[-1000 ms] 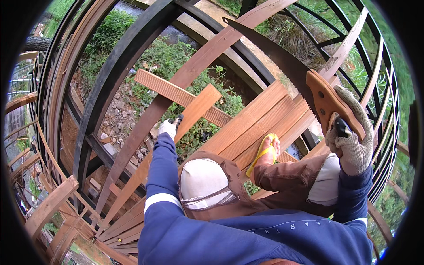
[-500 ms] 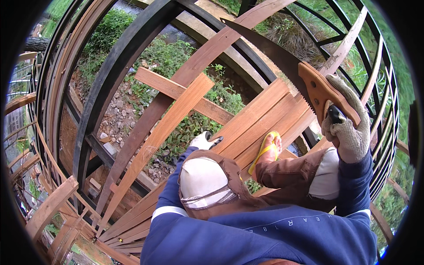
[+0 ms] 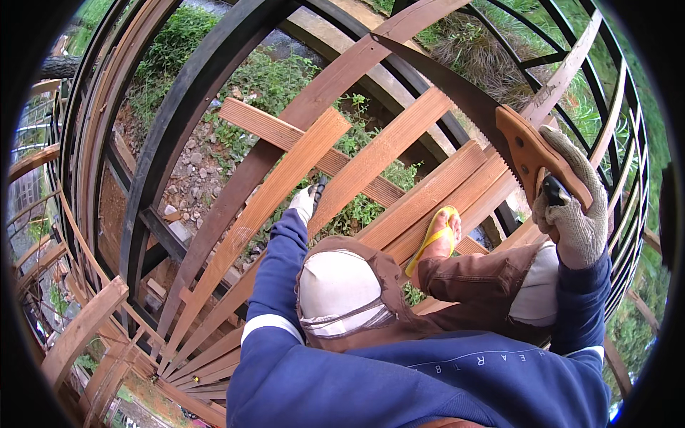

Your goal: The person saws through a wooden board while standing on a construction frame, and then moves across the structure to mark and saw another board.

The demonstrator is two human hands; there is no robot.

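My right hand (image 3: 576,214), in a knitted glove, is closed round the orange-brown wooden handle of a handsaw (image 3: 457,100). The long dark blade points up and to the left, teeth toward the planks, its tip over a dark curved beam (image 3: 335,78). My left hand (image 3: 307,201), gloved with dark fingertips, grips the left edge of a reddish wooden plank (image 3: 389,153). That plank lies slanted across a short crosspiece (image 3: 267,135), apart from the planks (image 3: 435,192) on its right. Part of my left hand's grip is hidden by the plank.
My foot in a yellow sandal (image 3: 437,239) stands on the right-hand planks. Another slanted plank (image 3: 250,214) lies left of my left hand. Black curved frame bars (image 3: 175,121) surround the work. Through the gaps show stones (image 3: 189,171) and plants (image 3: 264,82) below.
My left hand has moved left and up with the plank, opening a gap beside the other planks. The saw in my right hand has shifted slightly right and down.
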